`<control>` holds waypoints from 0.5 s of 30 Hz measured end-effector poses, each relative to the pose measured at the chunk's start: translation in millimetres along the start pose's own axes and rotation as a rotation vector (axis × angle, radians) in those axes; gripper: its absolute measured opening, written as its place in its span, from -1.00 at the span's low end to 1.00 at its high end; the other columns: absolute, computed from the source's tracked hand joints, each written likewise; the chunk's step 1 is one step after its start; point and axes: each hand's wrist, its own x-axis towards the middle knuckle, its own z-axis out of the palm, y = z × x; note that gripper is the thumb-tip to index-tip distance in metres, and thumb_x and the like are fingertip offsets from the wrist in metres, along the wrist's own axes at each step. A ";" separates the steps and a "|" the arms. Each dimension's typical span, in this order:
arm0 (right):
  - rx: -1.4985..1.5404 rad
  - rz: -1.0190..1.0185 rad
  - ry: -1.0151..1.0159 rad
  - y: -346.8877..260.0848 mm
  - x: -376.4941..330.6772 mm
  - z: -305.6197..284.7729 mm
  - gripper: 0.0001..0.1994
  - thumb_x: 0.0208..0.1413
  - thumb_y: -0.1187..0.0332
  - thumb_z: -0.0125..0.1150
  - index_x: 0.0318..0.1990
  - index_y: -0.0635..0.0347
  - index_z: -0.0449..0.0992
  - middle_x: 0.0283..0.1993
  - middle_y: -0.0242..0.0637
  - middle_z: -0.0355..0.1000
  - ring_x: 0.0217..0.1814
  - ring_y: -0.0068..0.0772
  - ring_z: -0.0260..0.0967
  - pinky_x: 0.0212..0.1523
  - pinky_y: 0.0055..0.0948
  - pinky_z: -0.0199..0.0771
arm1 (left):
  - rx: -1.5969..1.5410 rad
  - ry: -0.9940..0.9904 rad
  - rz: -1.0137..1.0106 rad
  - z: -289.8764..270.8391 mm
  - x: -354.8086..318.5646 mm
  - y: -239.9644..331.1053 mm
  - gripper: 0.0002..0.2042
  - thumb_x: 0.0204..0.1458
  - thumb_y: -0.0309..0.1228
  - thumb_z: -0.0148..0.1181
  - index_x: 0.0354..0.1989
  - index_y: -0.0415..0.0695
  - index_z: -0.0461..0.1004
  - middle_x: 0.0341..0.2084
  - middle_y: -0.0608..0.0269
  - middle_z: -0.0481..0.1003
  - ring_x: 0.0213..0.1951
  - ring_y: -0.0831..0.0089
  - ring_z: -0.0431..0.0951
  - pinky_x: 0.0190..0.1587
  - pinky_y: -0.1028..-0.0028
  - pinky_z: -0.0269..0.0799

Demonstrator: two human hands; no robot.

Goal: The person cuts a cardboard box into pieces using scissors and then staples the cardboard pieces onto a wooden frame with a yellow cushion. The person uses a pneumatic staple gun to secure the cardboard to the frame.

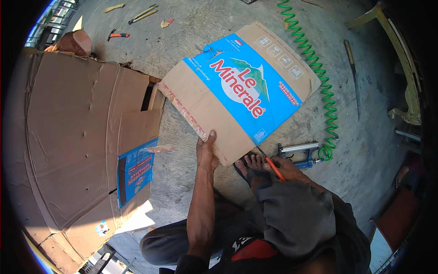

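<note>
A flattened cardboard sheet (214, 107) with a blue printed panel lies tilted in front of me. My left hand (207, 153) grips its near left edge, thumb on top and the other fingers beneath. At the near right corner, my right hand (292, 171) is closed around an orange-handled tool (275, 169). The tool's thin dark shaft reaches the cardboard's edge; its exact kind does not show clearly. My sandalled foot (251, 164) is close under that corner. Just beyond the right hand lies a blue and silver air stapler (299, 155).
A large cardboard-covered piece (77, 137) stands at left. A green coiled hose (326, 98) runs along the right to the stapler. A long, thin wooden-handled tool (351, 68), pincers (143, 14) and a red-handled hammer (117, 35) lie on the concrete. A curved frame (410, 68) stands far right.
</note>
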 end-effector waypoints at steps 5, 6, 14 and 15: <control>0.083 0.092 -0.034 -31.9 -5.1 3.8 -0.38 0.15 -0.12 0.32 0.07 0.31 0.50 -0.06 -0.17 0.54 0.00 -0.33 0.43 0.04 -0.36 0.43 | 0.023 0.013 0.018 -4.8 3.2 1.1 -0.57 0.20 -0.48 0.21 0.24 -0.20 0.30 0.09 0.07 0.49 0.11 0.20 0.53 0.18 0.21 0.50; 0.128 0.048 -0.049 -23.4 0.7 5.6 -0.39 0.16 -0.10 0.32 0.08 0.31 0.50 -0.05 -0.17 0.54 0.01 -0.35 0.43 0.05 -0.37 0.43 | 0.019 0.011 0.012 -4.7 3.7 2.1 -0.57 0.20 -0.49 0.20 0.24 -0.19 0.30 0.09 0.07 0.49 0.11 0.20 0.53 0.18 0.20 0.50; 0.221 -0.136 -0.048 -12.5 -1.5 9.5 -0.49 0.22 0.03 0.31 0.09 0.32 0.50 -0.03 -0.18 0.54 0.03 -0.47 0.43 0.05 -0.43 0.44 | 0.030 0.035 0.000 -4.5 2.2 3.9 -0.56 0.20 -0.51 0.20 0.25 -0.19 0.29 0.10 0.07 0.49 0.10 0.19 0.54 0.16 0.18 0.51; 0.189 -0.120 -0.058 -11.8 0.0 8.7 -0.49 0.22 0.04 0.31 0.09 0.32 0.51 -0.04 -0.19 0.55 0.03 -0.48 0.43 0.05 -0.42 0.45 | 0.037 0.037 -0.003 -5.6 2.8 4.7 -0.56 0.20 -0.51 0.20 0.25 -0.19 0.29 0.10 0.07 0.49 0.09 0.19 0.54 0.16 0.17 0.51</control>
